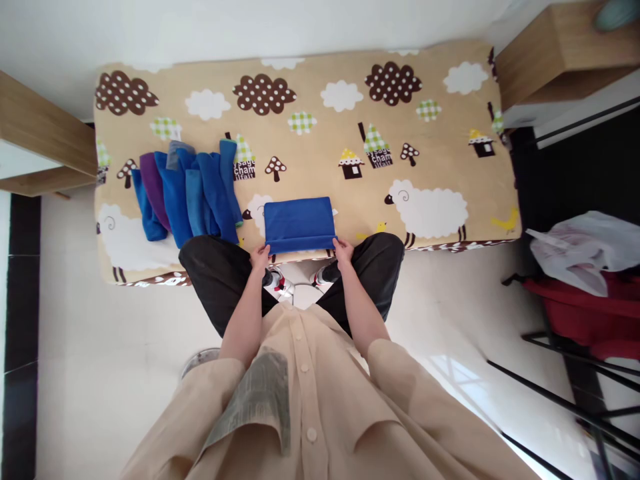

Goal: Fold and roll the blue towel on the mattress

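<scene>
A blue cloth (299,219) lies flat on the patterned bed cover, its near edge turned over in a narrow fold. At the fold's left end, my left hand (259,257) pinches the cloth's near corner between thumb and fingers. The opposite near corner is gripped the same way by my right hand (343,251). To the left, several rolled cloths (173,193), mostly blue with one purple and one greyish, rest side by side in a loose pile.
The bed (320,160) wears a beige cover printed with sheep, clouds and houses. Wooden cabinets (45,127) flank it, with another wooden cabinet (560,60) at right. A white plastic bag (590,250) sits over red fabric (585,300) beside black metal bars at the right.
</scene>
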The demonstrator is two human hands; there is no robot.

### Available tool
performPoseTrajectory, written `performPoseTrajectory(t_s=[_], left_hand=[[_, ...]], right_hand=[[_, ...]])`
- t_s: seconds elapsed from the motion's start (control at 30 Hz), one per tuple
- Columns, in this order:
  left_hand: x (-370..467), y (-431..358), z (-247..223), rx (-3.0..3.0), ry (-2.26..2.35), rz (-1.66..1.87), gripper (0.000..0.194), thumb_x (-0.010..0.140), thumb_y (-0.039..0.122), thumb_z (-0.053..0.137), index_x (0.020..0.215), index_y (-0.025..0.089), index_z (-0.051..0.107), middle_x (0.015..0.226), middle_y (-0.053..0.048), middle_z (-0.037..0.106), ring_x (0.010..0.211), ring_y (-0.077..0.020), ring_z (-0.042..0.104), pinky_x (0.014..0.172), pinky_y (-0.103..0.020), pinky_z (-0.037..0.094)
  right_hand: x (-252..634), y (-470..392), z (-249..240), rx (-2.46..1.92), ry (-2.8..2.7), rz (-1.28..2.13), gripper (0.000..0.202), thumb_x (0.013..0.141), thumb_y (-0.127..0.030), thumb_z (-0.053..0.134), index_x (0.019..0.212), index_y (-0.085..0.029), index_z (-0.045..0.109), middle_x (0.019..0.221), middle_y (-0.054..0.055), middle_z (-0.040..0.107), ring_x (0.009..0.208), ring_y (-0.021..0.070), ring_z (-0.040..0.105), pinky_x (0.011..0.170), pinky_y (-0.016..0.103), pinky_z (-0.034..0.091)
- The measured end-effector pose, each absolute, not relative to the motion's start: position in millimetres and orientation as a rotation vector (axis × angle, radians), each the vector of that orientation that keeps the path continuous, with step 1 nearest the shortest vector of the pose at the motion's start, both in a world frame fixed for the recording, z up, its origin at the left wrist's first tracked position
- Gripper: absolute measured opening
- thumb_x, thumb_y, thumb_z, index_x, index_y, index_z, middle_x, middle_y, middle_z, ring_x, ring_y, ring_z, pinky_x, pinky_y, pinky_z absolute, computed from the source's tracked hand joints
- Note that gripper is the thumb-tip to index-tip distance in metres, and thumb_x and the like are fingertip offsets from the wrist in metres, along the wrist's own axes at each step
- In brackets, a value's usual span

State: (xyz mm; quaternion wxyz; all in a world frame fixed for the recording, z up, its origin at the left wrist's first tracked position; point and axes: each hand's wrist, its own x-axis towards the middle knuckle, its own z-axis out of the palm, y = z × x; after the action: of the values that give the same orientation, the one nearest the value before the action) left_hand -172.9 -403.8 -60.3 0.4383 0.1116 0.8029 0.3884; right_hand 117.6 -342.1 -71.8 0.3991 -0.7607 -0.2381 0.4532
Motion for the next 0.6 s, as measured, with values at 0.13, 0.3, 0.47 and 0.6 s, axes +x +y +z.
performPoseTrajectory(t_s=[0.13,0.3,0.47,0.6], left_hand=[[-174,-408,-54,0.325,2.080,0.911,0.018,0.086,0.026,0.072,0.101,0.017,0.066,0.087,-0.004,0.071,0.067,-0.0130,0.066,0.070,-0.026,0.057],[-174,-412,-46,0.375,2.152,0.826,0.008,0.087,0.023,0.066,0.094,0.021,0.063,0.082,-0.001,0.066,0.066,-0.0136,0.063,0.066,-0.024,0.053],[-174,-414,-45,0.348,2.113,0.744,0.025,0.088,0.026,0.064,0.112,0.021,0.061,0.102,-0.007,0.069,0.073,-0.0150,0.068,0.062,-0.024,0.053],[-174,-416,-46,0.333,2.076,0.685,0.042,0.085,0.025,0.067,0.126,0.019,0.056,0.106,-0.011,0.069,0.070,-0.0176,0.070,0.064,-0.028,0.055]], right_hand=[[117,-343,-68,-2.008,-0.682,1.093,0.027,0.071,-0.038,0.078,0.083,-0.019,0.064,0.065,-0.001,0.064,0.068,0.0178,0.065,0.063,0.027,0.053],[117,-349,-60,-2.099,-0.816,1.012,0.018,0.068,-0.031,0.070,0.069,-0.023,0.054,0.065,-0.002,0.061,0.071,0.0179,0.061,0.074,0.029,0.052],[117,-354,-47,-2.077,-0.884,1.051,0.015,0.069,-0.031,0.067,0.071,-0.024,0.054,0.070,-0.001,0.065,0.077,0.0198,0.065,0.082,0.031,0.052],[116,-359,-38,-2.045,-0.918,1.110,0.014,0.074,-0.033,0.067,0.080,-0.025,0.057,0.073,-0.001,0.066,0.079,0.0203,0.067,0.080,0.031,0.054]])
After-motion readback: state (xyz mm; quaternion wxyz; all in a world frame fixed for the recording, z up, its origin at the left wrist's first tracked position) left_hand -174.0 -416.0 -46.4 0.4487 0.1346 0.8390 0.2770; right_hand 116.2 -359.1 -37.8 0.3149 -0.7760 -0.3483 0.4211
